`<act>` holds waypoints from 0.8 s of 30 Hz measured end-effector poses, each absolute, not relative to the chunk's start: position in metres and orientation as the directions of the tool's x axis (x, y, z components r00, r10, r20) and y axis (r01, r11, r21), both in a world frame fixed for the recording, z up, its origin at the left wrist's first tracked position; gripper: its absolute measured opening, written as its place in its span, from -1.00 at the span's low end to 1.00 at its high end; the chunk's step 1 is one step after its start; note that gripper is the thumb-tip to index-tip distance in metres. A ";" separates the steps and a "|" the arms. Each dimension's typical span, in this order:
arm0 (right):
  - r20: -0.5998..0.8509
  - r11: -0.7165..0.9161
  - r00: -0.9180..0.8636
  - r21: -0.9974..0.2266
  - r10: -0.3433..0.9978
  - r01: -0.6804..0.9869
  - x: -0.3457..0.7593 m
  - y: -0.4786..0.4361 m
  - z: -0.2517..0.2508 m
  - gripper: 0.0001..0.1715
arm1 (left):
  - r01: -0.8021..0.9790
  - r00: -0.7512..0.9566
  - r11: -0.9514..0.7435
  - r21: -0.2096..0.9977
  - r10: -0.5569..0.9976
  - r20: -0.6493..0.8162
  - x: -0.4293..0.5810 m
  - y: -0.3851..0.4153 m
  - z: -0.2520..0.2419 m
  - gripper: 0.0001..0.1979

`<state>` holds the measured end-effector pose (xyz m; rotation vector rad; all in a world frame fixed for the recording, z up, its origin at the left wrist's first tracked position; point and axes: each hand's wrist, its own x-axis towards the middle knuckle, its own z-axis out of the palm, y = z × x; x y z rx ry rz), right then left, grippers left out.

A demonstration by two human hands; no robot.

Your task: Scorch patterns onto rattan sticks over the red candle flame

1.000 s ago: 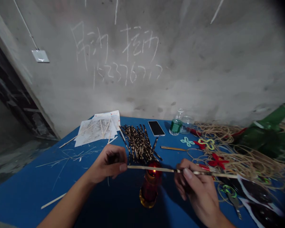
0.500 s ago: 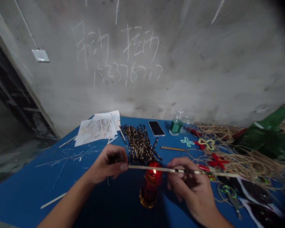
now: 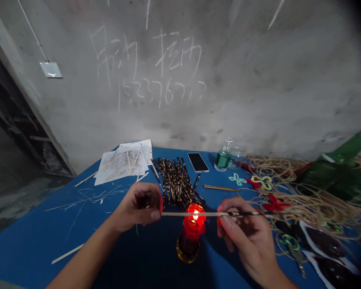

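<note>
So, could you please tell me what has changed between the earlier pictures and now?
The right hand has shifted slightly left since the first picture, and the stick has tipped up at its right end to nearly level. The red candle holder glows brighter. Nothing was let go or newly grasped. The left hand, dark stick pile and phone stayed about where they were.

The wall [image 3: 243, 80] bears white Chinese characters [image 3: 161, 52] above a number [image 3: 169, 95] starting 152376, its end unclear. The paper's [image 3: 148, 150] print and bottle's [image 3: 228, 145] label [image 3: 222, 160] are too small to read.
</note>
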<state>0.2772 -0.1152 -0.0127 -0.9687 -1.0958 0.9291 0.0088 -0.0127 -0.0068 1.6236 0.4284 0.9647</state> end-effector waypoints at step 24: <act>0.331 0.359 0.188 -0.922 0.925 -0.144 0.286 -0.110 -0.027 -0.69 | -0.148 0.548 -0.395 0.907 0.730 0.408 0.012 -0.015 -0.002 -0.75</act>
